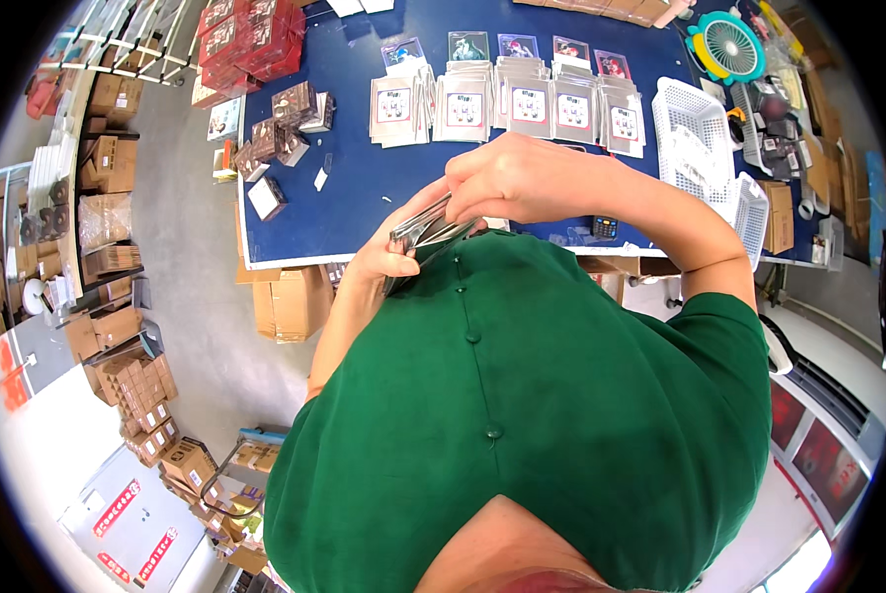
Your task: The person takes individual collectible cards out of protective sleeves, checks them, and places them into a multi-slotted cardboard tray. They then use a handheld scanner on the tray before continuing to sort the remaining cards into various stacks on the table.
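My left hand (383, 251) is wrapped round a bundle of flat silver packets (429, 225), held close against my green shirt at the table's near edge. My right hand (510, 180) bends over the bundle from the right, its fingers closed at the packets' upper edge. What exactly those fingertips pinch is partly hidden. Beyond my hands, several stacks of silver packets with white square labels (463, 109) lie in a row. Behind the row are picture cards, among them a green one (468, 45) and a blue one (518, 46).
The blue table (314, 222) carries small dark boxes (295, 104) and red-wrapped packs (255, 44) on the left. White plastic baskets (695, 128), a calculator (605, 228) and a teal-yellow fan (727, 47) are on the right. An open carton (293, 304) stands below the table's left front.
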A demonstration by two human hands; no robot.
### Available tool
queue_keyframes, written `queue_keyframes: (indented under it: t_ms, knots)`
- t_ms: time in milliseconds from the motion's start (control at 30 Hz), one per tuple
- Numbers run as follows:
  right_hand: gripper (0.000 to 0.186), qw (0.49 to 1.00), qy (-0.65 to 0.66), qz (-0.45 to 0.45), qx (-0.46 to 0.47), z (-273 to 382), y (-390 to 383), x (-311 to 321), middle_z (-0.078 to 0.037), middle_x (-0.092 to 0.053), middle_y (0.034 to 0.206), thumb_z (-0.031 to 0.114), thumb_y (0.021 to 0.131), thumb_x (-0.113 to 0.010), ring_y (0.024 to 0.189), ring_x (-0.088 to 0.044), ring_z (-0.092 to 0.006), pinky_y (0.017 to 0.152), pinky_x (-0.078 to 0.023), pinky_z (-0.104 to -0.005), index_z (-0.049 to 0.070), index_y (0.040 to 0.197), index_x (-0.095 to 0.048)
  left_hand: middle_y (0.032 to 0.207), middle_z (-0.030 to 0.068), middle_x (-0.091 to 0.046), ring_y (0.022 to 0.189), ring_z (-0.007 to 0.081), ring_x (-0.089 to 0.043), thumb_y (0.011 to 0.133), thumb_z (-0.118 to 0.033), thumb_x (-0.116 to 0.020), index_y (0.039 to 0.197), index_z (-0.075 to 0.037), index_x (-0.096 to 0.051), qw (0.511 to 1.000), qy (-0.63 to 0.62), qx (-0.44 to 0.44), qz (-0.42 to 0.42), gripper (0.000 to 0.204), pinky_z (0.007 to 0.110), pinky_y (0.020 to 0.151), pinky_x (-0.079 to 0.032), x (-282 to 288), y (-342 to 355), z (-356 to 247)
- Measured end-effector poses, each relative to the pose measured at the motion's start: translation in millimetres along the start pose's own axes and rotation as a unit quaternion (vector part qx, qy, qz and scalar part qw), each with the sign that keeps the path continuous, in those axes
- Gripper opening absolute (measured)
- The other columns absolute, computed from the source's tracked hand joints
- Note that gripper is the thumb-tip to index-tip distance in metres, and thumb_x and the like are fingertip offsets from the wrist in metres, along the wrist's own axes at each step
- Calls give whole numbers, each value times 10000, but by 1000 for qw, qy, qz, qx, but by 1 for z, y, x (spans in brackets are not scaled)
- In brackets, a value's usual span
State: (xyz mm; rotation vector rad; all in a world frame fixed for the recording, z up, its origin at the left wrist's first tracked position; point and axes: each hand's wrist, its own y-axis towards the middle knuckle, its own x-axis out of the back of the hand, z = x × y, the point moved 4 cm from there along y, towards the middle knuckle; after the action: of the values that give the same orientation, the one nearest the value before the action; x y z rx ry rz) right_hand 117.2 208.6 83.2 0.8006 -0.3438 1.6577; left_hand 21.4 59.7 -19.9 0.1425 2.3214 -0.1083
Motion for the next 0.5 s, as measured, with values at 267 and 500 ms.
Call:
queue_keyframes:
  t_ms: [267, 500]
  knots:
    - [61, 998, -35, -52, -11, 18, 9, 20, -57, -598, 869, 63, 848, -679, 815, -608, -233, 670, -487, -361, 43, 900, -652, 1462, 251, -432, 1289, 370, -524, 620, -386, -836, 1526, 45, -230, 999, -42, -15, 13, 1172, 467, 1127, -366, 2, -3, -1]
    - [45, 958, 102, -249, -95, -19, 13, 46, -3, -577, 831, 46, 916, -657, 737, -492, -103, 664, -402, -257, 34, 949, -685, 1380, 253, -495, 1194, 345, -584, 645, -508, -811, 1487, 31, -305, 994, -108, -25, 7, 1120, 426, 1025, -478, 7, 16, -4]
